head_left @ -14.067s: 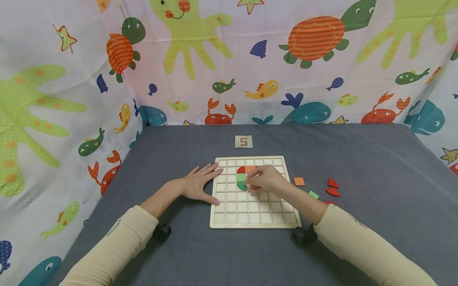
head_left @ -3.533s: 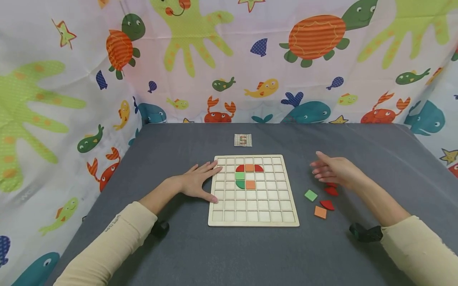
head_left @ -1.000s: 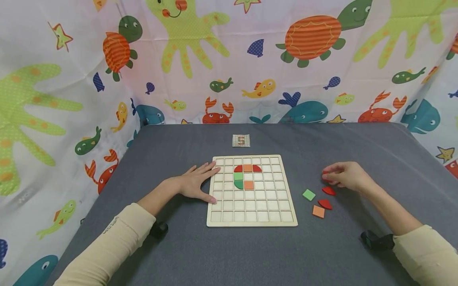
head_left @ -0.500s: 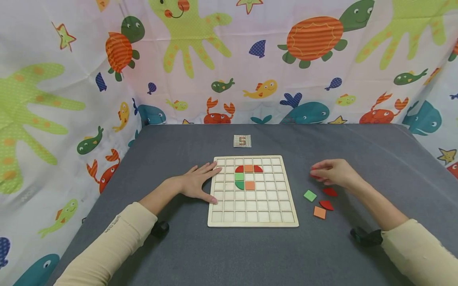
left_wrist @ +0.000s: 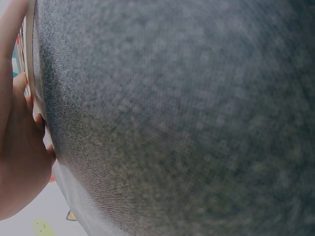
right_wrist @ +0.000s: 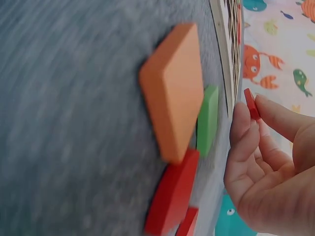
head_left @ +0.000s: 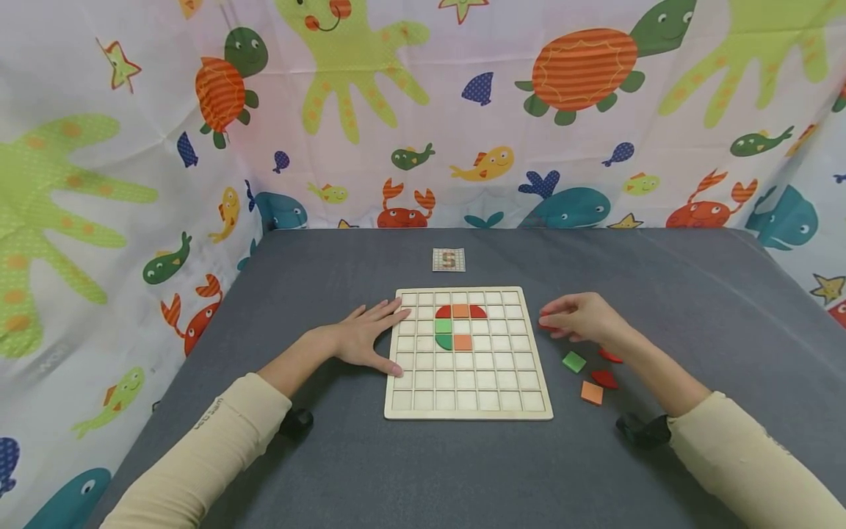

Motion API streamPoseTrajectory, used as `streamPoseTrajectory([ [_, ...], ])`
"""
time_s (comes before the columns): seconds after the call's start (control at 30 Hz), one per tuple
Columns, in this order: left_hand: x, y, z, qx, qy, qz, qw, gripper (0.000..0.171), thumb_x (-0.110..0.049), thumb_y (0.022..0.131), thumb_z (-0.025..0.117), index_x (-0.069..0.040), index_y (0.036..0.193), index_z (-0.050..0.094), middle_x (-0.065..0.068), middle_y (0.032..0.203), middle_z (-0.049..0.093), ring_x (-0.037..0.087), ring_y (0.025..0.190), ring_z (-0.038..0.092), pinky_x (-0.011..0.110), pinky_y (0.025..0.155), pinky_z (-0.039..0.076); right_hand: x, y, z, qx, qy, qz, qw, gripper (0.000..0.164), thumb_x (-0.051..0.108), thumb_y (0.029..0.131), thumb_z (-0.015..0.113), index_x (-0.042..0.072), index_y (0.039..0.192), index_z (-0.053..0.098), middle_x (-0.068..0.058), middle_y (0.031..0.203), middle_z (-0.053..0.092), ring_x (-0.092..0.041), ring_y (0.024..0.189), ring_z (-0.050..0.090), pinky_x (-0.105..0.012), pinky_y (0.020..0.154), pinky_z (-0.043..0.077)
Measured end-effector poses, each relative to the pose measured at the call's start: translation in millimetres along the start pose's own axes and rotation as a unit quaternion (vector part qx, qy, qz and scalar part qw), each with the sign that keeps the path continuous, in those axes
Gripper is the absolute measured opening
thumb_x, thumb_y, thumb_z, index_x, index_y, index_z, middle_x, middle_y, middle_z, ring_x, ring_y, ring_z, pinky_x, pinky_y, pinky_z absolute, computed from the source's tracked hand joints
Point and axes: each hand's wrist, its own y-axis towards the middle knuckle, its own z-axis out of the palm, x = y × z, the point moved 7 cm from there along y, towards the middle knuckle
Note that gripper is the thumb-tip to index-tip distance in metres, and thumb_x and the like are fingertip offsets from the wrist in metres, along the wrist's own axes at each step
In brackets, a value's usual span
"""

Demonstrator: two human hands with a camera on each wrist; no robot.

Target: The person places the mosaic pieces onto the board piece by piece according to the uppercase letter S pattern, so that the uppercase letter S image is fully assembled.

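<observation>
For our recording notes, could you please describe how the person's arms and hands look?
The left sleeve and right sleeve are pale cream; the left one bears dark lettering too small to read. A black device shows near the end of each sleeve. The left hand and right hand are ungloved.

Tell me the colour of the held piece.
The held piece is red, clearest in the right wrist view.

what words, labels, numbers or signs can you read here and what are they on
"S" or "5", can't tell which: coloured figure on the small card.
Left sleeve: dark lettering near the cuff, too small to read.
Right sleeve: dark marks, too small to read.
Patterned cloth: faint grey marks at the left, unreadable.
Gridded board: no lettering visible.
</observation>
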Motion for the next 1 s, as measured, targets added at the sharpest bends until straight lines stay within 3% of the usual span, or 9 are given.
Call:
streamPoseTrajectory([
  [0.47, 0.3, -0.8, -0.8, -0.001, -0.001, 0.002, 1.0000, 0.111, -0.072, 0.074, 0.062, -0.024, 0.155, 0.004, 0.001, 0.159, -0.007, 0.024, 0.144, -0.004, 0.053, 0.111, -0.001, 18, 13, 27, 0.012, -0.012, 0.002, 1.000, 0.037, 0.027, 0.090, 0.069, 0.001, 0.117, 0.064, -0.004, 0.093, 0.070, -0.016, 0.079, 0.067, -0.034, 0.072, 0.046],
  [0.7, 0.9, -0.4, -0.4, 0.000, 0.000, 0.003, 1.0000, 0.110, -0.072, 0.075, 0.062, -0.024, 0.155, 0.004, 0.001, 0.159, -0.007, 0.024, 0.144, -0.004, 0.054, 0.111, -0.001, 24, 15, 39, 0.017, -0.010, -0.005, 1.000, 0.033, 0.025, 0.088, 0.071, 0.003, 0.112, 0.067, -0.005, 0.089, 0.067, -0.017, 0.073, 0.061, -0.031, 0.068, 0.048],
  [1.0, 1.3, -0.3, 0.2, -0.001, -0.001, 0.002, 1.0000, 0.110, -0.072, 0.074, 0.062, -0.024, 0.155, 0.004, 0.001, 0.159, -0.007, 0.024, 0.144, -0.004, 0.054, 0.111, -0.001, 29, 20, 55, 0.037, 0.019, -0.007, 0.999, 0.028, 0.020, 0.087, 0.073, 0.002, 0.108, 0.068, -0.006, 0.084, 0.067, -0.015, 0.068, 0.063, -0.027, 0.060, 0.048],
])
